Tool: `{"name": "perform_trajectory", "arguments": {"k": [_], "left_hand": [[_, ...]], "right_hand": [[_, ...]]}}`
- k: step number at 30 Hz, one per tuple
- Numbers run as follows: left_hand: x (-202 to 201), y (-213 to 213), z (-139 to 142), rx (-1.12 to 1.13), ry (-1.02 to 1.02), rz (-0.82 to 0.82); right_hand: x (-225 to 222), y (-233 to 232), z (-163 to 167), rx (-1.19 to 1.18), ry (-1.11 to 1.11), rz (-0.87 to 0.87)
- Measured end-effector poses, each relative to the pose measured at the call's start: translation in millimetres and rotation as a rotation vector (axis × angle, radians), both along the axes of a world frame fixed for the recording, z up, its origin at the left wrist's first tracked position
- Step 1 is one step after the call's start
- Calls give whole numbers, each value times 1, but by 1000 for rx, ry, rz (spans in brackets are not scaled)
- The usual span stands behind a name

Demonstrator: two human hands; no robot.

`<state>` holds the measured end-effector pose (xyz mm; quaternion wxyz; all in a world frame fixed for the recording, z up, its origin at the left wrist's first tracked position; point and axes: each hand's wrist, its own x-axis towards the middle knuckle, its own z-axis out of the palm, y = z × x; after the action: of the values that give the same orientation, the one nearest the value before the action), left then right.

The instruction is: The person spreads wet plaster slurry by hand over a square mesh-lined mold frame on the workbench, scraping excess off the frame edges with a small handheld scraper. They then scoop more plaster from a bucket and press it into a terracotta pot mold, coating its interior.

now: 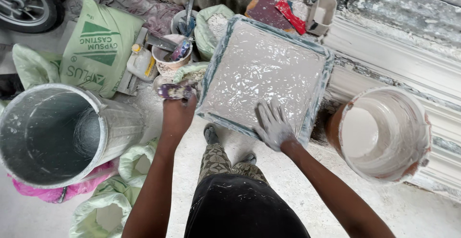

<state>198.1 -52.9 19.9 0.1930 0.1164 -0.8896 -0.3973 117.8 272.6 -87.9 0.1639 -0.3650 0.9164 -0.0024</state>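
Plaster mould point(265, 77), a square tray, lies on the floor point(297, 180) ahead of the person's feet, already filled to its rim with wet grey plaster; smoothing looks underway. Right hand point(272, 125) lies flat, fingers spread, on the near edge. Left hand point(178, 108) grips a scraper point(174, 91). 1 steel bin point(57, 134) stands left, 1 plaster bucket point(384, 132) right, amid gypsum sacks point(98, 46).

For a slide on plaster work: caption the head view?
Right hand spreads wet plaster in a square mould; left hand holds a scraper beside it.
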Motion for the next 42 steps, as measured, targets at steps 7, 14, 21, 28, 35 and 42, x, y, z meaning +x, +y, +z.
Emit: {"name": "perform_trajectory", "arguments": {"k": [7,14,21,28,35,42], "left_hand": [[15,-29,4,164,-41,112],[25,-47,-19,250,-23,69],[12,-53,-17,268,-92,55],[1,-57,-12,462,-122,33],[0,-65,-16,459,-186,79],[0,-66,-18,467,-196,70]], "right_hand": [[-58,-93,4,35,-8,-190],[-44,-123,-9,-101,-68,262],[-46,-129,-13,-54,-75,551],[-74,-161,-9,-412,-7,389],[-53,-238,8,-111,68,88],[-78,-222,19,-79,-47,-402]]}}
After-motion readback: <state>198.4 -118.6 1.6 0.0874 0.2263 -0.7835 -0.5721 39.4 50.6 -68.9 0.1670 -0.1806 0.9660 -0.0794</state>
